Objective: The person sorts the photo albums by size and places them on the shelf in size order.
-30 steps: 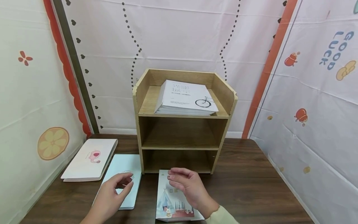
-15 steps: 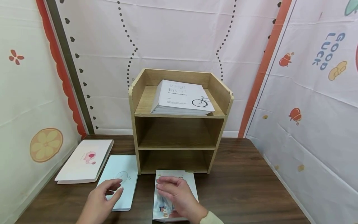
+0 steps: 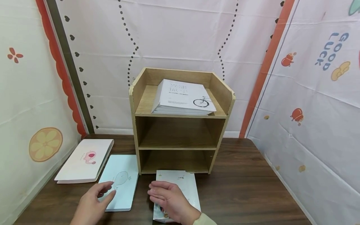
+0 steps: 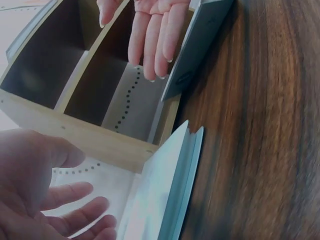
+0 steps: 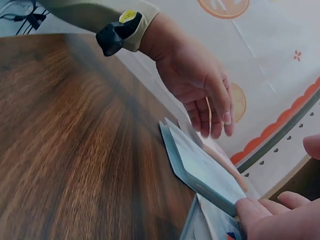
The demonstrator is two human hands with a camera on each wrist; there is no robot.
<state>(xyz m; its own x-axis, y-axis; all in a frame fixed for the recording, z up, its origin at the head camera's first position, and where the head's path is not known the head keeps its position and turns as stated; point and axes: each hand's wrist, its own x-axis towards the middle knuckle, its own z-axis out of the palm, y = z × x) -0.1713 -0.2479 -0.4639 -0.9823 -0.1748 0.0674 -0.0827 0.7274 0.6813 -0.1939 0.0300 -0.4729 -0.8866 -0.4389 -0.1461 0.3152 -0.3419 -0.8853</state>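
Observation:
My left hand point(image 3: 94, 201) is held with relaxed fingers and thumb apart over the near left part of a light blue notebook point(image 3: 123, 178) with a whale drawing. It holds nothing. To its right, my right hand point(image 3: 171, 200), fingers nearly straight and together, is above a pale illustrated book point(image 3: 185, 187) and covers much of its cover. Nothing is in its grip either. In the left wrist view the left hand's curved fingers are apart from the light blue notebook point(image 4: 160, 195). The right wrist view shows the left hand point(image 5: 200, 85) above that notebook.
A wooden shelf unit point(image 3: 178, 148) stands at the back of the dark table point(image 3: 239, 190). On its top lies a thick white book point(image 3: 182, 97) with a bicycle picture. A white notebook point(image 3: 84, 161) with a pink elephant lies far left. Printed cloth walls surround the table.
Both hands have moved left and slightly nearer. More of the light blue notebook's whale and the illustrated book's right side now shows. The head view has shifted slightly; the books stay in place.

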